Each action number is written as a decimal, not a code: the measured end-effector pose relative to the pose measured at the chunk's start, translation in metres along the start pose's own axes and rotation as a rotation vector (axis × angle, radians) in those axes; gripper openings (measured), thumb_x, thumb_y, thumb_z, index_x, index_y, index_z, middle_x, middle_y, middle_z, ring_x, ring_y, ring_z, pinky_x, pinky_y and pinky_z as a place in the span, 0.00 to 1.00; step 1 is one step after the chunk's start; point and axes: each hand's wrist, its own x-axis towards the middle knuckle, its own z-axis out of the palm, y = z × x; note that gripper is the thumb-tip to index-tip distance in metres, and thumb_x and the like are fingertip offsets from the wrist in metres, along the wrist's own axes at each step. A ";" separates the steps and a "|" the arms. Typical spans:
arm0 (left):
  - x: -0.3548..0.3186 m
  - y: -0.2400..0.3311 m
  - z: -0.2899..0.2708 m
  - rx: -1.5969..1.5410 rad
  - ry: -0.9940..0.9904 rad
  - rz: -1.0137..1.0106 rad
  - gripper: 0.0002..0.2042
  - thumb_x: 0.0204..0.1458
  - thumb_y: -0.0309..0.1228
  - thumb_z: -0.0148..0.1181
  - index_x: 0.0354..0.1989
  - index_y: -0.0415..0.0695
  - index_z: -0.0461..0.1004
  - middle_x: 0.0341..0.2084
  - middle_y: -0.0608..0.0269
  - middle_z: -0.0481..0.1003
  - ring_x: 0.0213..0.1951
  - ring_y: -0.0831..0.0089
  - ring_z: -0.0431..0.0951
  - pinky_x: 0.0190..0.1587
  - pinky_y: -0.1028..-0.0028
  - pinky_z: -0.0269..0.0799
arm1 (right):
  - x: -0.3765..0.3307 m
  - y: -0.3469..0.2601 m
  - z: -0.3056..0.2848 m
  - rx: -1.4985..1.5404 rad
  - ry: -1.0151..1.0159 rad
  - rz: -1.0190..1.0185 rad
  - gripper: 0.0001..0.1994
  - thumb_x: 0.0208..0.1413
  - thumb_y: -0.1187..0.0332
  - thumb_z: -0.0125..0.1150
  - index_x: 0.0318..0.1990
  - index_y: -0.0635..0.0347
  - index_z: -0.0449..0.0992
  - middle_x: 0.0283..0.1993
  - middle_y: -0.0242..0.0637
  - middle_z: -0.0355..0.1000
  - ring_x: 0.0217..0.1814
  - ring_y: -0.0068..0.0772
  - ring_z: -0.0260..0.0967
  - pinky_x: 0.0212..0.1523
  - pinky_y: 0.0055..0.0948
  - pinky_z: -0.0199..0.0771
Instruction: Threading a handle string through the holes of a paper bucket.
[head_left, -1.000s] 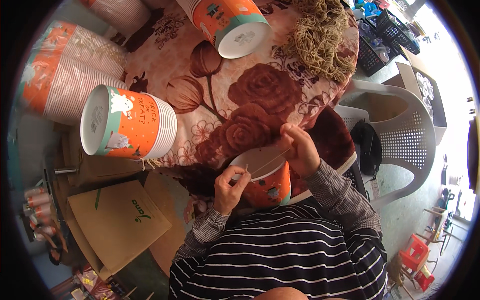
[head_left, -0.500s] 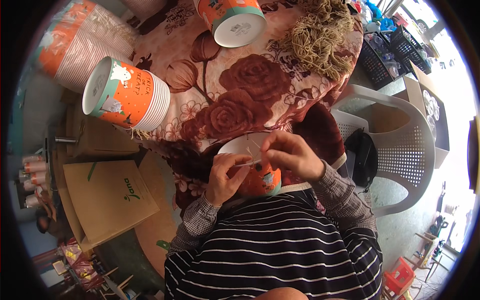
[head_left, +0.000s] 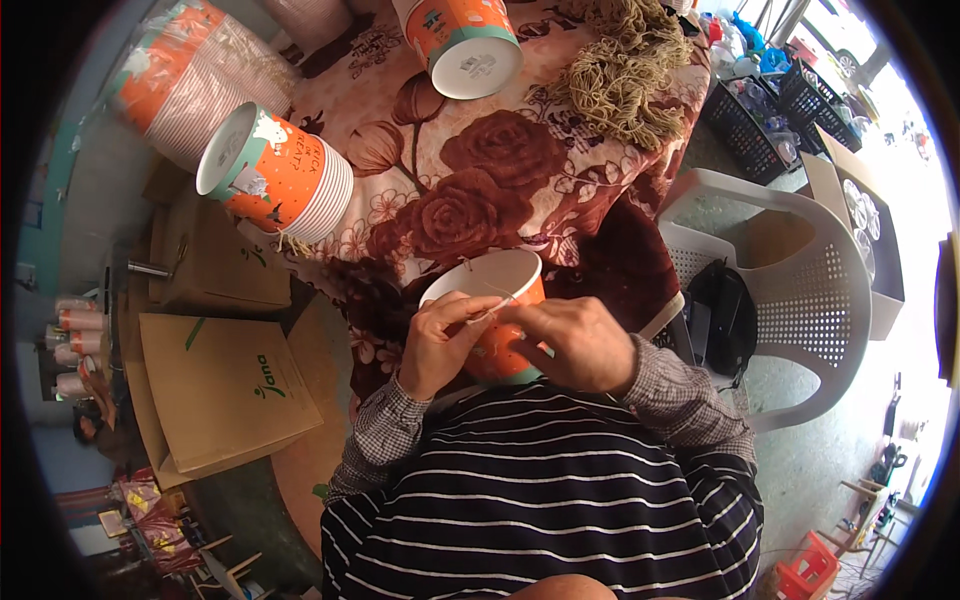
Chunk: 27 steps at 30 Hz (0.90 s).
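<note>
Fingers of both hands were closed on an orange paper cup held close to the chest, white inside facing up and away. Left hand gripped the cup's left wall, fingertips pinched at the rim. Right hand wrapped the right wall, thumb and forefinger pinched just beside the left fingertips; something thin sat between them, too small to tell what. A short thin strand showed at the cup's far rim. Checked cuffs and a dark striped top filled the near edge.

Cup was over the near edge of the table, above the dark red rose-print cloth hanging down in front.

Left of the person, below table level: flat brown cardboard boxes with green print, stacked against each other.

Right: white perforated plastic chair with a black bag on its seat.

Mid table, left side: a nested stack of orange cups lying on its side, bottom toward the camera. Further left, a bagged sleeve of cups in clear plastic, also on its side.

Far table: another cup stack on its side, white base toward the camera. Near it to the right, a loose pile of tan twine. Beyond the table's right corner, dark plastic crates on the floor.
</note>
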 end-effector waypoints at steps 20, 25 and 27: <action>-0.034 0.054 0.007 0.149 0.078 0.175 0.06 0.49 0.25 0.64 0.35 0.40 0.77 0.30 0.61 0.79 0.32 0.70 0.79 0.36 0.74 0.72 | -0.008 -0.027 0.003 0.193 0.268 0.063 0.05 0.53 0.74 0.62 0.36 0.64 0.75 0.29 0.38 0.71 0.27 0.30 0.71 0.29 0.25 0.71; -0.039 0.050 0.008 0.219 0.182 0.215 0.06 0.49 0.28 0.65 0.33 0.41 0.77 0.28 0.64 0.79 0.29 0.72 0.77 0.35 0.74 0.69 | -0.010 -0.036 0.000 0.272 0.265 0.093 0.05 0.53 0.75 0.62 0.36 0.64 0.75 0.29 0.38 0.72 0.27 0.29 0.70 0.29 0.25 0.70; -0.037 0.056 0.004 0.110 0.203 0.144 0.06 0.50 0.29 0.65 0.32 0.41 0.77 0.26 0.64 0.78 0.26 0.72 0.75 0.36 0.74 0.68 | -0.007 -0.040 -0.002 0.192 0.295 0.057 0.05 0.53 0.75 0.62 0.36 0.65 0.75 0.28 0.38 0.71 0.27 0.29 0.70 0.29 0.24 0.70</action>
